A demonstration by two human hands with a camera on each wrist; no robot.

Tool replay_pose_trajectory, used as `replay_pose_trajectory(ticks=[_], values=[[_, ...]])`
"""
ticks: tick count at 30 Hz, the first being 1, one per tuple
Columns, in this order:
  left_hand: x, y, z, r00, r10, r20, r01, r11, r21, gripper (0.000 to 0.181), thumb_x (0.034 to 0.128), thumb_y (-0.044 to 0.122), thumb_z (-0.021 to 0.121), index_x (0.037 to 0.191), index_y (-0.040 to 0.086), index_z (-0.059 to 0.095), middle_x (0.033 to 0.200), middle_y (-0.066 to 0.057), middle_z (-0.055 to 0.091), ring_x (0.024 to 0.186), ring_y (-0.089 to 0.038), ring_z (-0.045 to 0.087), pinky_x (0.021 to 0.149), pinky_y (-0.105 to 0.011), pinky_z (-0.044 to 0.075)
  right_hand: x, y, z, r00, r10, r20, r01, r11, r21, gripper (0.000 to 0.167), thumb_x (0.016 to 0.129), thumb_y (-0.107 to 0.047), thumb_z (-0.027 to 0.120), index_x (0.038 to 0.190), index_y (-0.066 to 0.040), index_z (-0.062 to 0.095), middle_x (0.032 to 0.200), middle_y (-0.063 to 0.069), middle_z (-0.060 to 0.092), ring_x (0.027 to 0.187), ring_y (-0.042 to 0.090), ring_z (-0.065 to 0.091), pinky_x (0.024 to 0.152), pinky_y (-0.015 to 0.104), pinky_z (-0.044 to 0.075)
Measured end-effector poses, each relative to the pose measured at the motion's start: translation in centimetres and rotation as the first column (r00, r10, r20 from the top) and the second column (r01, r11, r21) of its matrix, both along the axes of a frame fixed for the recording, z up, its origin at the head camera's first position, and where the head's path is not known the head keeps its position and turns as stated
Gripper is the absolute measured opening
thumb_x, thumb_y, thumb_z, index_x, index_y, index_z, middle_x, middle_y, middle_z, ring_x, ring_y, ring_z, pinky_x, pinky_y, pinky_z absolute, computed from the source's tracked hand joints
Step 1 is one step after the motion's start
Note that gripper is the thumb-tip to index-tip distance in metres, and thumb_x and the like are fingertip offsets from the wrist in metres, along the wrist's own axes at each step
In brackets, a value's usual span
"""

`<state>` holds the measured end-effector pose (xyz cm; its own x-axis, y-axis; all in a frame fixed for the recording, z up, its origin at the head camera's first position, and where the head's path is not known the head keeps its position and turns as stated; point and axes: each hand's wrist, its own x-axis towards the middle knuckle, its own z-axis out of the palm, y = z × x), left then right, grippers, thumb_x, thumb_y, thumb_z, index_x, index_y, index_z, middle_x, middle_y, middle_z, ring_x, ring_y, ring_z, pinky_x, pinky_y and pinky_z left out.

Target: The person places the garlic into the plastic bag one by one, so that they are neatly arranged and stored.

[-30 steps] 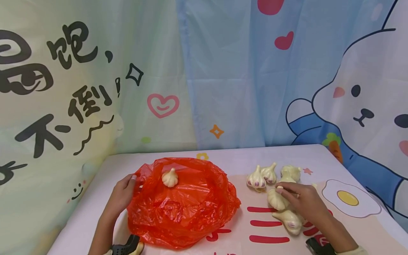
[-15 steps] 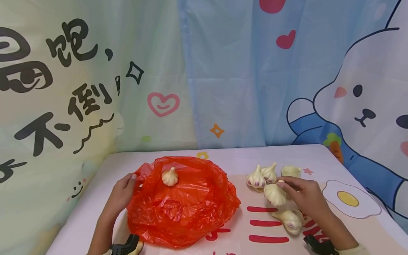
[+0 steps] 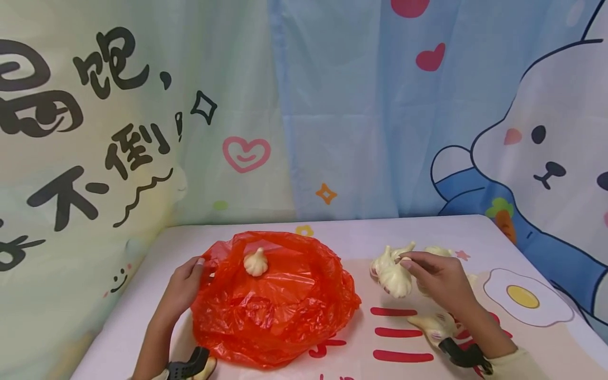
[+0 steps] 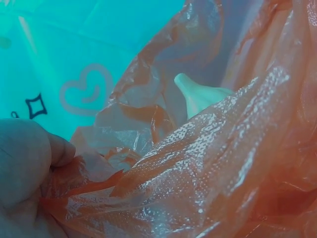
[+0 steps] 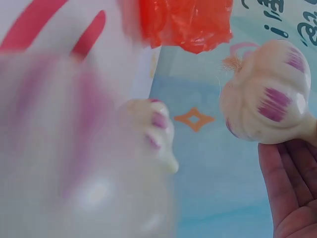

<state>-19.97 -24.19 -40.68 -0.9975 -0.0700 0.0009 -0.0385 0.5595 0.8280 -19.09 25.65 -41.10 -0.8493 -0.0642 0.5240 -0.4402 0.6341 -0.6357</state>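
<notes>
Left hand [image 3: 187, 284] gripping a red plastic bag [image 3: 280, 316], right hand [image 3: 444, 277] pinching a garlic bulb [image 3: 397, 279] by its stem.
The left thumb and fingers are closed on the bag's left edge, while the right fingertips hold the purple-marked bulb over the table [image 3: 351, 240], right of the bag and apart from it. Inside the bag's open mouth lies 1 pale bulb [image 3: 256, 263], its lower part hidden by plastic in the left wrist view. Behind the held bulb, other bulbs [image 3: 376, 268] are partly covered. Nearer the person, 1 bulb on its side [image 3: 437, 326] lies below the right wrist. The tabletop bears a printed fried egg [image 3: 527, 296]; beyond it hangs a pale backdrop [image 3: 337, 105] with hearts, black lettering and a white cartoon animal [image 3: 541, 148].
</notes>
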Motion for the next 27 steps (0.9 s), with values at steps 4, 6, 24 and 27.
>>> replay_pose_trajectory(ticks=[4,6,24,27], values=[[0.0,0.1,-0.1,1.000,-0.009,-0.019,0.009,1.000,-0.001,0.049,0.1076,0.033,0.030,0.137,-0.003,0.047,0.120,-0.022,0.060,0.102,-0.033,0.062,0.089,-0.046,0.052,-0.7,-0.9,0.5,0.999,0.046,-0.010,-0.047,0.998,-0.032,0.021,0.088,-0.009,0.073,0.108,-0.004,0.074,0.098,0.008,0.073,0.080,0.000,0.062,0.064,0.016,0.053],[0.0,0.1,-0.1,1.000,-0.011,-0.024,0.010,1.000,-0.004,0.049,0.1077,0.033,0.030,0.137,-0.003,0.047,0.120,-0.022,0.060,0.102,-0.033,0.062,0.089,-0.046,0.052,-0.9,-1.4,0.8,0.997,0.081,-0.014,-0.082,0.995,-0.059,0.021,0.088,-0.007,0.072,0.109,-0.005,0.073,0.098,0.006,0.073,0.085,-0.001,0.064,0.068,0.016,0.053],[0.1,0.3,0.1,0.998,-0.025,-0.050,0.024,0.999,-0.023,0.047,0.1077,0.031,0.031,0.135,-0.003,0.050,0.118,-0.021,0.061,0.102,-0.032,0.060,0.092,-0.050,0.050,-2.9,-5.2,1.7,0.981,0.196,-0.003,-0.194,0.967,-0.168,0.018,0.091,-0.012,0.070,0.106,-0.004,0.073,0.095,0.000,0.073,0.083,0.011,0.067,0.069,0.022,0.056],[0.1,0.2,0.2,0.998,-0.032,-0.049,0.031,0.999,-0.016,0.049,0.1076,0.032,0.031,0.136,-0.003,0.048,0.121,-0.022,0.060,0.106,-0.034,0.060,0.094,-0.052,0.048,-3.4,-6.2,2.0,0.975,0.221,0.005,-0.214,0.950,-0.227,0.017,0.091,-0.014,0.070,0.105,-0.005,0.074,0.094,0.000,0.073,0.083,0.012,0.066,0.071,0.023,0.056]])
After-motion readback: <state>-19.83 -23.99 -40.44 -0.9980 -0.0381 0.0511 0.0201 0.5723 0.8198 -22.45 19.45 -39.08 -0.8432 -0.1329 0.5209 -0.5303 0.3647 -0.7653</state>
